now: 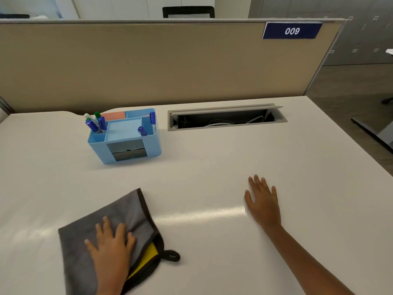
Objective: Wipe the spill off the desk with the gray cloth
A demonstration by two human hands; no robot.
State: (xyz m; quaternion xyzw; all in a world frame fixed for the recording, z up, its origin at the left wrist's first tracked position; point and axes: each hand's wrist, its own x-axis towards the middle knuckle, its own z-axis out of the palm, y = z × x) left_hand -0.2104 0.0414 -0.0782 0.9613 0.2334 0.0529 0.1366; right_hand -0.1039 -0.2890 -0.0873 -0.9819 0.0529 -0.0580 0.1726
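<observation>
At the near left of the desk point(212, 162), the left hand point(110, 250) is lying palm down on the gray cloth point(119, 216) with fingers spread wide, gripping nothing, while the cloth is lying flat and folded, showing a yellow layer at its right edge and a dark loop point(172, 255) at its corner. Farther back, a blue organizer point(125, 137) is holding markers point(93, 125), and to its right an open cable tray point(225, 118) is sitting in the desk below a blue sign point(291, 30) reading 009. At the right, well apart from the cloth, the right hand point(262, 201) is resting flat and open on the bare desk; no spill is showing on the surface.
</observation>
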